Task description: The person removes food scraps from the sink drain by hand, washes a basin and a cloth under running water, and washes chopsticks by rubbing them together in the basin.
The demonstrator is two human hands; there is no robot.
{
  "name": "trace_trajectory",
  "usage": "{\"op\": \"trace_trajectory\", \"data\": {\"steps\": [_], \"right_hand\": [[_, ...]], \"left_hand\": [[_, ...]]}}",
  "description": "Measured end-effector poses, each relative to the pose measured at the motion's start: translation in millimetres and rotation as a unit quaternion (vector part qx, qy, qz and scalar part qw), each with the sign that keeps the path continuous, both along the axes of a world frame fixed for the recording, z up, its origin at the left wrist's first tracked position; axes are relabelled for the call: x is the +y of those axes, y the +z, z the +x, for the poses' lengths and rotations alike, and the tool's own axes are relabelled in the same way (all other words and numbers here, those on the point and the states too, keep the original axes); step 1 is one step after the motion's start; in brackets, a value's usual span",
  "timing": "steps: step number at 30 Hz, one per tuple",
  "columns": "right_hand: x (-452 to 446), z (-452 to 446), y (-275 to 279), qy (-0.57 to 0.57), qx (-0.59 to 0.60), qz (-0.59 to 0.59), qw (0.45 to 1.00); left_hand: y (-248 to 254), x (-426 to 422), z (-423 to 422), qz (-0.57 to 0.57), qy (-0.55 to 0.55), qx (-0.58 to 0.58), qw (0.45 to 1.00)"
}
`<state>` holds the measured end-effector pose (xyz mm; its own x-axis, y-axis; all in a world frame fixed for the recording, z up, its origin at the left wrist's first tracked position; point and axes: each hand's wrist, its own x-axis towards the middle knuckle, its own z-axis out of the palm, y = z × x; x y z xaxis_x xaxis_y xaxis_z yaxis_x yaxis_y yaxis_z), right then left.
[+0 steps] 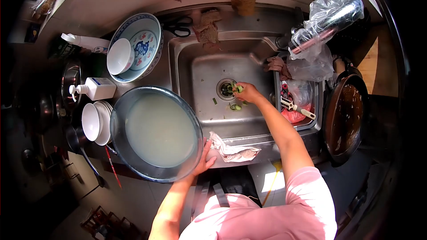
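Observation:
My right hand (pixel 247 93) reaches into the steel sink (pixel 202 102), its fingers closed around green vegetable scraps (pixel 239 89) beside the drain (pixel 225 88). More green pieces (pixel 235 106) lie on the sink floor close to it, and some sit in the drain. My left hand (pixel 203 159) rests at the right rim of a large basin (pixel 119 124), fingers stretched out along its side. Cloudy, pale water (pixel 161 131) fills much of the basin. A crumpled pale cloth (pixel 233 152) lies on the sink's front edge, just right of my left hand.
Left of the sink are a patterned bowl (pixel 153 64) with a white bowl (pixel 120 57) in it, stacked dishes (pixel 104 124) and a pump bottle (pixel 100 89). Scissors (pixel 179 27) lie behind. To the right, a tray holds a peeler (pixel 299 108); a wok (pixel 344 120) stands beyond.

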<state>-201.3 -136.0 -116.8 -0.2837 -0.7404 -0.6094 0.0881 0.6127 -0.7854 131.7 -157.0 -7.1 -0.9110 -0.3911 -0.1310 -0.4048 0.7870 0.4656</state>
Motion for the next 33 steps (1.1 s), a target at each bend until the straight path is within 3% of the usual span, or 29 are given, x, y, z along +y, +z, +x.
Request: {"op": "trace_trajectory", "data": {"steps": [2,9,13,15,18,24,25,31,33], "right_hand": [[8,0,24,-0.044,-0.059,-0.029,0.997],[88,36,139,-0.127,-0.059,-0.160,0.977],[176,80,208,-0.202,-0.030,-0.182,0.962],[220,107,231,-0.271,-0.019,-0.134,0.953],[280,145,234,-0.317,-0.006,-0.123,0.940],[352,212,163,-0.473,-0.014,0.016,0.881],[363,219,142,-0.477,-0.018,0.022,0.879],[408,236,25,-0.513,-0.011,0.077,0.855],[411,236,2,-0.510,0.071,0.118,0.849]], "left_hand": [[0,1,0,0.002,0.004,0.011,1.000],[-16,4,6,0.079,0.006,0.057,0.995],[-6,3,2,0.069,-0.014,0.057,0.996],[-2,4,0,0.066,-0.019,0.075,0.995],[4,5,-2,0.033,-0.031,0.061,0.997],[17,7,-5,-0.051,-0.055,0.045,0.996],[18,7,-5,-0.014,-0.057,0.016,0.998],[11,9,-4,-0.081,-0.065,0.027,0.994],[11,9,-4,-0.096,-0.072,0.032,0.992]]}}
